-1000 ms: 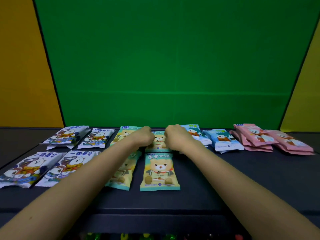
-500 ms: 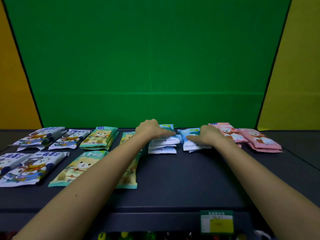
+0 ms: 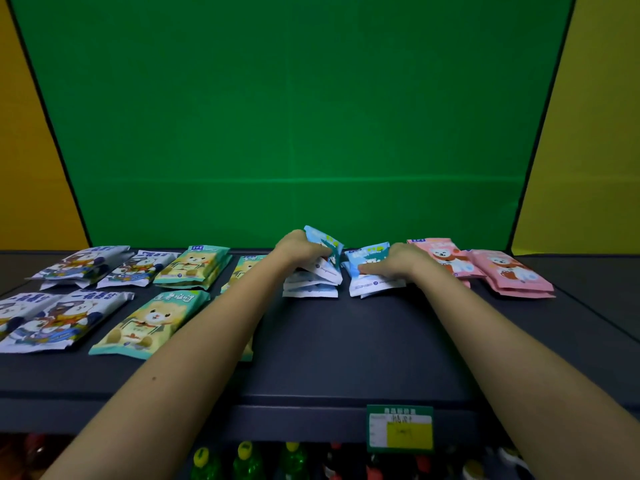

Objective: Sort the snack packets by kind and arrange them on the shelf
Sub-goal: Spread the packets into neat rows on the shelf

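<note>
Both arms reach to the back of the dark shelf. My left hand grips a light-blue packet, tilted up off a small stack of light-blue packets. My right hand rests flat on a second light-blue stack, its fingers pressing the top packet. Pink packets lie at the right. Teal bear packets lie left of centre, one partly hidden under my left forearm. Navy-and-white packets fill the far left.
A green back wall stands right behind the packets, with yellow side panels. A green-and-yellow price tag hangs on the shelf's front edge. Bottles stand on the level below.
My hands left the teal packets and moved right to the light-blue ones. The left hand has tipped a light-blue packet up off its stack. The view has shifted to the right.
</note>
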{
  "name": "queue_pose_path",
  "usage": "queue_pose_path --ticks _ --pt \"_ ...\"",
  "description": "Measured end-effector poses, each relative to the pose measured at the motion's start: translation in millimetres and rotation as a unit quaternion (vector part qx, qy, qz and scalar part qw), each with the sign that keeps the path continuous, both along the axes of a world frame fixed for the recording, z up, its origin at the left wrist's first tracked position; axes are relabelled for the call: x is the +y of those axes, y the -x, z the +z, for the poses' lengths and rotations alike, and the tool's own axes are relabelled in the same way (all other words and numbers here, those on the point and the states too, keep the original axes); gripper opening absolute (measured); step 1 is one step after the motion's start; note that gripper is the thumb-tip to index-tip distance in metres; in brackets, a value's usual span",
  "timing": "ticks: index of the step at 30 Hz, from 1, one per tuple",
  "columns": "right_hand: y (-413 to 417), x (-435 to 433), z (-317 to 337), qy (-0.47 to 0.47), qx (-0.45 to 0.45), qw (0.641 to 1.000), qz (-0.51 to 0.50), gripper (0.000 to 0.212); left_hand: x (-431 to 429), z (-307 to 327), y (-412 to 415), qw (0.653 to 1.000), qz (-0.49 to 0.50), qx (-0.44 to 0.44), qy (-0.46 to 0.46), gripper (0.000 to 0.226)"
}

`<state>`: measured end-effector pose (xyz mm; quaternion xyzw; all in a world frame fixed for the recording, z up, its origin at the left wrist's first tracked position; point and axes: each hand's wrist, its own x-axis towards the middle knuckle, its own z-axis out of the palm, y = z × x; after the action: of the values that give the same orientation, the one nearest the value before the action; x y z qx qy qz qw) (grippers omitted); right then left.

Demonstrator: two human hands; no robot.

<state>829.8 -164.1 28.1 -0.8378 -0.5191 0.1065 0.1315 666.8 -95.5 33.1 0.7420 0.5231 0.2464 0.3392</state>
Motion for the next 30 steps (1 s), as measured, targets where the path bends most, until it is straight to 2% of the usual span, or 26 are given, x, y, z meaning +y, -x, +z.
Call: queue_pose_path --ticks 3,5,7,9,11,13,16,18,20,22,24,25,27,30 --pt "0 0 -4 -0.018 -0.003 1.000 -0.001 0.053 -8 -1 8 0.999 0.000 -0.047 -0.002 0.035" --pt "-1 2 -7 -0.055 0.002 0.998 -0.012 0.052 -14 -1 16 0.997 0.000 -0.080 0.002 0.027" --pt "-1 0 -8 -0.083 0.007 0.996 -0.030 0.068 -22 -1 25 0.995 -0.007 -0.099 0.018 0.020" --pt "-3 -2 -9 -0.094 0.002 0.995 -0.039 0.073 -31 -1 32 0.994 -0.016 -0.107 0.028 0.018" --pt "-5 -4 -7 -0.110 0.001 0.993 -0.036 0.062 -40 -3 38 0.993 -0.008 -0.117 0.035 0.015" --pt "-7 -7 -3 -0.129 0.008 0.992 -0.010 0.042 -48 -5 44 0.993 0.003 -0.114 0.044 0.016" --pt "-10 -23 10 -0.154 0.013 0.988 0.018 0.045 -60 -8 52 0.994 -0.006 -0.097 0.050 0.020" --pt "-14 -41 16 -0.193 0.053 0.979 0.034 0.044 -69 -11 58 0.996 -0.011 -0.083 0.037 0.025" --pt "-16 -65 13 -0.222 0.156 0.961 0.058 0.036 -78 -18 64 0.998 -0.028 -0.050 0.003 0.025" --pt "-14 -90 3 -0.195 0.243 0.947 0.078 0.021 -88 -25 71 0.998 -0.051 -0.018 -0.016 0.026" --pt "-9 -108 -10 -0.127 0.286 0.946 0.088 0.034 -98 -29 75 0.996 -0.065 0.037 -0.037 0.027" --pt "-7 -114 -17 -0.100 0.272 0.952 0.096 0.040 -103 -29 77 0.993 -0.065 0.079 -0.060 0.027" --pt "-4 -121 -25 -0.072 0.167 0.977 0.112 0.043 -116 -28 79 0.974 -0.060 0.187 -0.115 0.029" --pt "-3 -128 -24 -0.049 0.022 0.990 0.134 0.046 -129 -24 78 0.905 -0.036 0.360 -0.224 0.036"
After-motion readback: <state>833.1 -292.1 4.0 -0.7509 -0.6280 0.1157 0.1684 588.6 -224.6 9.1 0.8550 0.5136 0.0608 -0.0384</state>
